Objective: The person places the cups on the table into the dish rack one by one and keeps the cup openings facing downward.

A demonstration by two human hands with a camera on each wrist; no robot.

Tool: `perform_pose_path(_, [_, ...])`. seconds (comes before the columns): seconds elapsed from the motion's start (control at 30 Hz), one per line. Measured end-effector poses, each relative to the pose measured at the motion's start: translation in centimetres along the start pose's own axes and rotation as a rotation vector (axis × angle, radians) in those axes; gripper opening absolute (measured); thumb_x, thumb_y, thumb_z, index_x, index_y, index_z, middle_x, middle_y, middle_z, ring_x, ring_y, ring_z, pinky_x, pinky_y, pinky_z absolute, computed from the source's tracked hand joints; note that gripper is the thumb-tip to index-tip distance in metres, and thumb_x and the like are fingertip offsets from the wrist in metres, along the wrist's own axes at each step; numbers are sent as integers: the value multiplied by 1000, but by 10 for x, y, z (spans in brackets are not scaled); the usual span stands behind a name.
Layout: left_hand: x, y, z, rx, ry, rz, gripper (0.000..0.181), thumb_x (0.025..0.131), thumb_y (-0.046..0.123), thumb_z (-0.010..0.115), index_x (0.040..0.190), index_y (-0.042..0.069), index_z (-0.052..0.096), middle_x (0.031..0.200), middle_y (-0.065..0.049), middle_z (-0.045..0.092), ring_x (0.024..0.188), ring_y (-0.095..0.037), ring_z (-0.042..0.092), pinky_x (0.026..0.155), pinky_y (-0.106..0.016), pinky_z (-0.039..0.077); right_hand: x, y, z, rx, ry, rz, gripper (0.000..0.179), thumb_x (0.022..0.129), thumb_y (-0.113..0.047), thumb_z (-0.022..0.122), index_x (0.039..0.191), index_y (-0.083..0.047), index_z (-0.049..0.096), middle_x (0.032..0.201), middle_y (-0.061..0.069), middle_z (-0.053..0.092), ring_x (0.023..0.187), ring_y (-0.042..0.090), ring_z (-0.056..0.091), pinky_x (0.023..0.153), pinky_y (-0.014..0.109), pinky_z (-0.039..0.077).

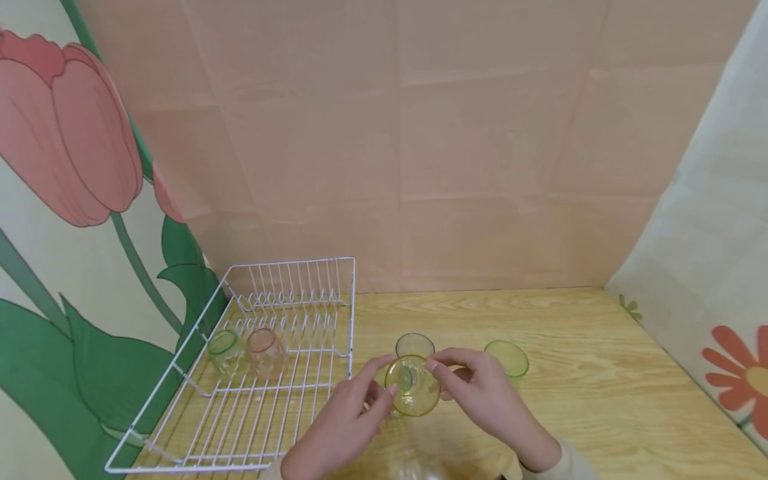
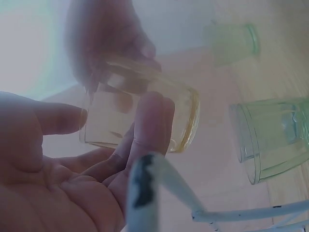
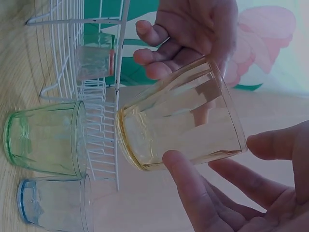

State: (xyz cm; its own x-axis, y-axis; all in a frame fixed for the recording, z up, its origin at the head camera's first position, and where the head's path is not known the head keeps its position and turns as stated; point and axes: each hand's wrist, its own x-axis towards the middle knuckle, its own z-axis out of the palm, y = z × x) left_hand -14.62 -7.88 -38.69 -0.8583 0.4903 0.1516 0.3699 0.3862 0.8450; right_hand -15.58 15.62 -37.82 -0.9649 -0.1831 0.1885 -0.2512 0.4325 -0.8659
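Note:
A yellow-tinted glass tumbler (image 1: 414, 387) is held between both hands above the table, its round mouth facing up toward the head camera. The left hand (image 1: 354, 413) grips it from the left, thumb near the rim and fingers along the side. From the other side the right hand (image 1: 489, 397) pinches it, with the thumb at the rim and a fingertip against the wall in the right wrist view. Faceted sides show on the tumbler (image 3: 178, 116), with a thicker amber base. Just behind the hands stand a bluish glass (image 1: 415, 344) and a green glass (image 3: 46, 140).
A white wire dish rack (image 1: 351, 300) stands at the left, holding a green glass (image 1: 226, 353) and a pink glass (image 1: 266, 353). Another yellow-green glass (image 1: 507, 358) is on the wooden table (image 1: 600, 400) right of the hands. A pinkish cloth (image 1: 480, 147) hangs behind.

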Motion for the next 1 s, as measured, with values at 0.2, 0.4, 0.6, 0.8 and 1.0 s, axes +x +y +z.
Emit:
perform_pose_path(0.2, [0, -1, 0, 12, 16, 28, 43, 106, 36, 48, 148, 24, 43, 81, 10, 65, 64, -4, 62, 60, -24, 53, 3, 2, 0, 72, -16, 3, 34, 101, -29, 62, 108, 3, 71, 92, 16, 71, 67, 16, 69, 62, 30, 59])
perform_pose_path(0.4, [-1, -4, 0, 67, 45, 55, 40, 107, 36, 47, 146, 27, 43, 87, 11, 67, 77, -2, 64, 71, -24, 53, 8, 9, 0, 152, -62, 28, 37, 102, -29, 59, 109, 6, 69, 101, 21, 72, 73, 23, 71, 64, 35, 60])
perform_pose_path(0.6, [-1, -6, 4, 83, 35, 81, 39, 107, 35, 46, 146, 30, 44, 90, 8, 69, 83, -2, 64, 72, -24, 54, 10, 15, 0, 206, -173, 88, 45, 105, -34, 51, 120, 7, 63, 107, 22, 68, 73, 29, 71, 57, 39, 59])
perform_pose_path(0.8, [-1, -6, 5, 108, 32, 71, 39, 107, 34, 47, 146, 29, 45, 90, 11, 67, 83, -1, 64, 72, -25, 54, 11, 13, 0, 181, -233, 169, 53, 106, -42, 46, 127, 4, 59, 87, 15, 69, 65, 37, 70, 51, 43, 57])
perform_pose_path(1.0, [-1, -5, 4, 105, 26, 66, 40, 106, 29, 49, 146, 28, 45, 93, 8, 68, 87, -4, 65, 71, -24, 54, 12, 11, 1, 185, -228, 178, 53, 105, -44, 47, 129, 3, 57, 77, 16, 68, 65, 34, 70, 50, 42, 57])
